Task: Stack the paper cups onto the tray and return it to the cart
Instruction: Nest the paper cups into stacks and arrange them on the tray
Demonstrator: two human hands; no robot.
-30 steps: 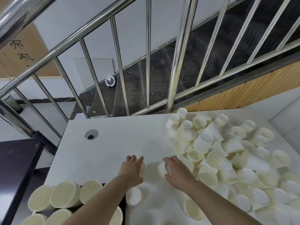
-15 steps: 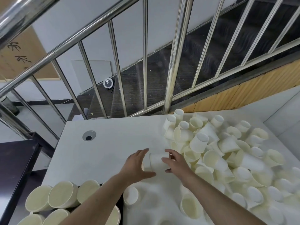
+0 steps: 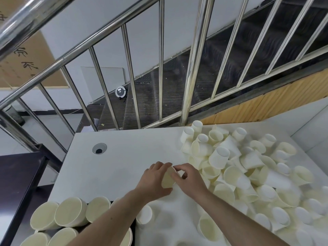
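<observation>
A cream paper cup (image 3: 168,178) lies on its side between my hands above the white table (image 3: 124,157), its mouth turned toward me. My left hand (image 3: 154,180) wraps round it from the left. My right hand (image 3: 190,178) pinches it, or a second cup pushed into it, from the right; which one I cannot tell. A big heap of loose paper cups (image 3: 248,171) covers the right half of the table. Stacks of cups (image 3: 69,213) lie on their sides on a dark tray (image 3: 113,203) at the bottom left, mostly hidden under them.
A steel stair railing (image 3: 190,68) runs close behind the table's far edge. A round cable hole (image 3: 99,149) sits in the table at the left. A dark surface (image 3: 17,174) adjoins the table on the left. Single cups (image 3: 144,214) lie near my forearms.
My hands went from resting on separate cups on the table to lifting them and bringing them together; they now meet around one cup held sideways.
</observation>
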